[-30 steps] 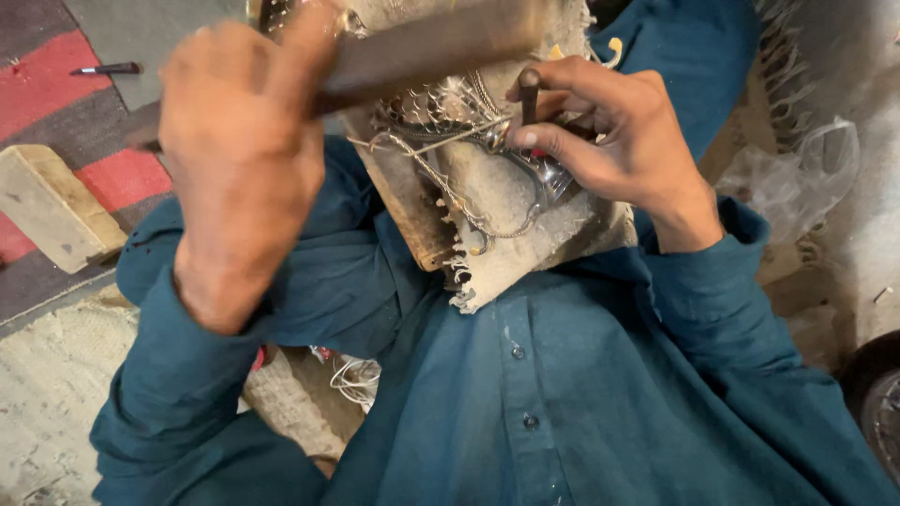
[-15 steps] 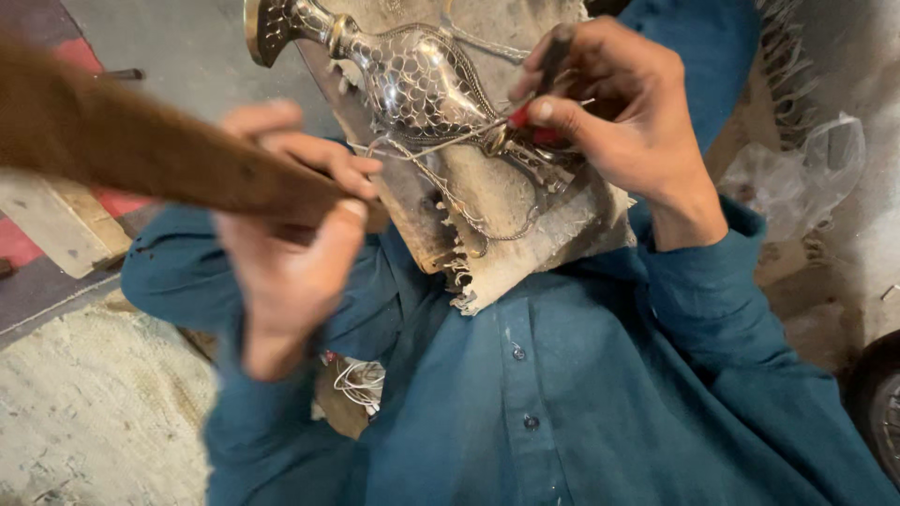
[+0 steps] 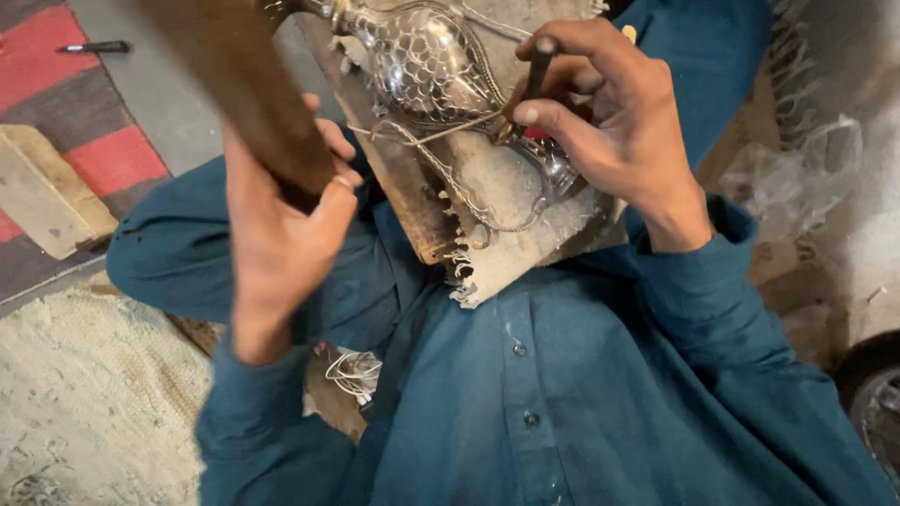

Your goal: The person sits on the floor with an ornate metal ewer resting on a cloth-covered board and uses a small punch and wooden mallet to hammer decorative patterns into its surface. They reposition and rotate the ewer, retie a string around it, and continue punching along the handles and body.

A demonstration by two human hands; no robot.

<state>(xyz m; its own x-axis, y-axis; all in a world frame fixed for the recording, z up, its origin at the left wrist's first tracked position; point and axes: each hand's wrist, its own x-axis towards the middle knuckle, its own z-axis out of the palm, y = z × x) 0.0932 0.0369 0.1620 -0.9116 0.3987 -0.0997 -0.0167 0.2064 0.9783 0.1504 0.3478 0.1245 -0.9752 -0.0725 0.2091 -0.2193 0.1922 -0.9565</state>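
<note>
Teal shirt filled the lower half of the frame. A striped red-and-grey rug with a pale wooden block lay at the left edge; crumpled clear plastic sat at the right. At upper centre a wooden board, padded with frayed cloth, leaned against the chest, apparently as a backing. The metal vessel, silvery with a scale pattern, lay on this cloth and was lashed down with wire, presumably to keep it from shifting. Left hand, left of centre, was closed around a wooden mallet handle that ran up toward the upper left corner, blurred; fingers wrapped fully. Right hand, upper right of centre, pinched a thin dark punch between thumb and fingers, tip set against the vessel, heel of hand near the board for steadiness. A dark pen lay at the upper left on the rug.
</note>
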